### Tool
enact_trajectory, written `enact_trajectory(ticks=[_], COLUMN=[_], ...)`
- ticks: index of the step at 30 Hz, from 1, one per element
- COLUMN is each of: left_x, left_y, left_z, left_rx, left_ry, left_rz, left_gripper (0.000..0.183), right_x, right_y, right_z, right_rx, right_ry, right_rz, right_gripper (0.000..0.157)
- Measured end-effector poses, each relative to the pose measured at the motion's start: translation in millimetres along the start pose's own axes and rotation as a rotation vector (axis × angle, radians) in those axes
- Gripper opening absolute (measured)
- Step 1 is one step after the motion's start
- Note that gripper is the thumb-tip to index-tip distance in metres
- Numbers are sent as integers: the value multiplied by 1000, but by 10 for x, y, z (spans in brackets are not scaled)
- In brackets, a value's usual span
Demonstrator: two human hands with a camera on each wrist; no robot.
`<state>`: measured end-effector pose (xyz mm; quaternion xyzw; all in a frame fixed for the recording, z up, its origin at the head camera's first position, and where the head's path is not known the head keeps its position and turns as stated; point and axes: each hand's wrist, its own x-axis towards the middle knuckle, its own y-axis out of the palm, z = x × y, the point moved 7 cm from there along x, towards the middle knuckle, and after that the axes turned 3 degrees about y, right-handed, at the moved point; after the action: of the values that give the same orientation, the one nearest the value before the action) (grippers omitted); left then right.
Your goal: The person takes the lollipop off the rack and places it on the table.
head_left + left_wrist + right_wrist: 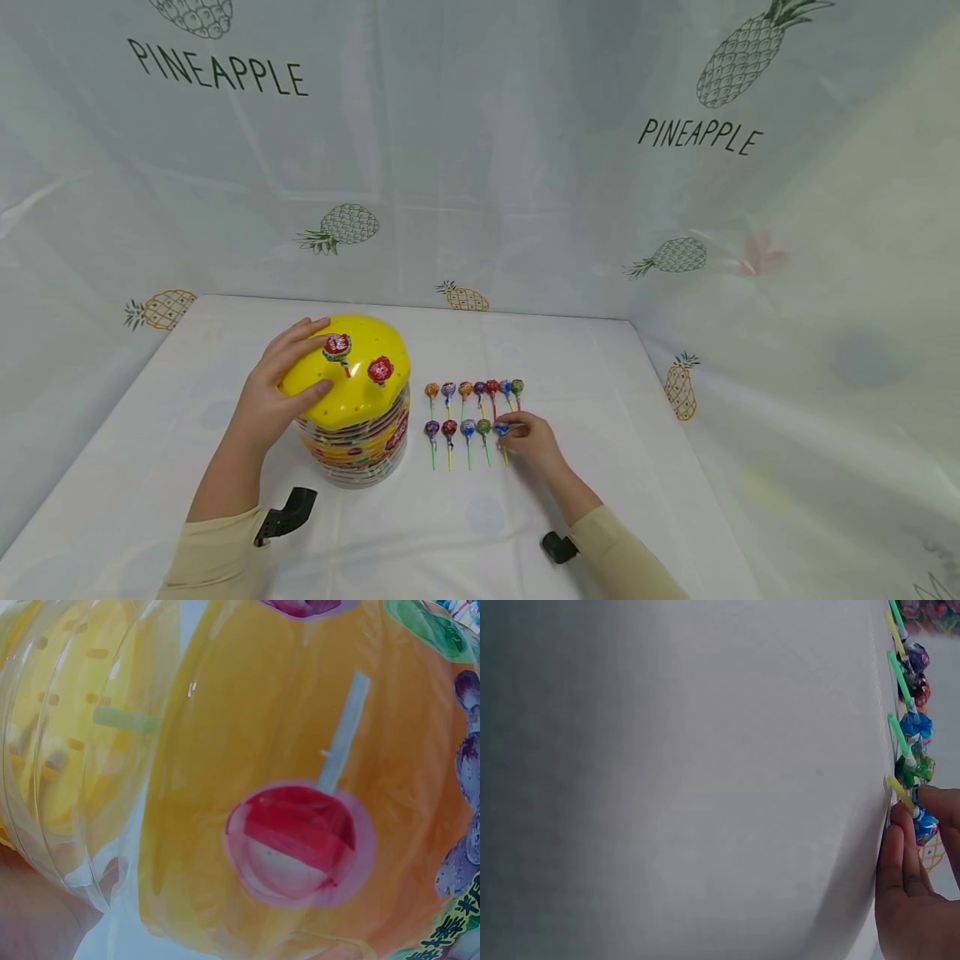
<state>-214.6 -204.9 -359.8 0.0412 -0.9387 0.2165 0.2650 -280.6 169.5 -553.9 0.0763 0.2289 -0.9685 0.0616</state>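
My left hand (273,396) rests on the left side of a yellow domed lid (352,400), its thumb and fingers spread over the surface. Beneath the lid is a ribbed clear plastic jar (367,462) with a colourful label; the left wrist view shows its orange label (247,735) up close. To the right, my right hand (532,439) pinches a blue-wrapped lollipop (925,825) with a yellow stick, at the right end of the nearer row. Beside it in that row lies a green-wrapped lollipop (483,427), its stick towards me.
Several lollipops lie in two rows on the white-covered table, among them an orange one (431,389) and a purple one (431,428). A pale curtain (480,167) with pineapple prints hangs behind the table (585,358).
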Motion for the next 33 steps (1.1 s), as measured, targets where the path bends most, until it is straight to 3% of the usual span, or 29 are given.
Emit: enact_trajectory(ticks=[12,33], left_x=[-11,-3], left_y=[-15,1], left_z=[-26,-11], left_rx=[-2,-8], left_ry=[-2,7], left_rz=[-5,-10], left_gripper=[48,47], right_x=[34,14], right_y=[49,74], right_z=[106,180], right_rx=[-149,-234], right_ry=[36,14], right_rz=[21,22], right_gripper=[29,32])
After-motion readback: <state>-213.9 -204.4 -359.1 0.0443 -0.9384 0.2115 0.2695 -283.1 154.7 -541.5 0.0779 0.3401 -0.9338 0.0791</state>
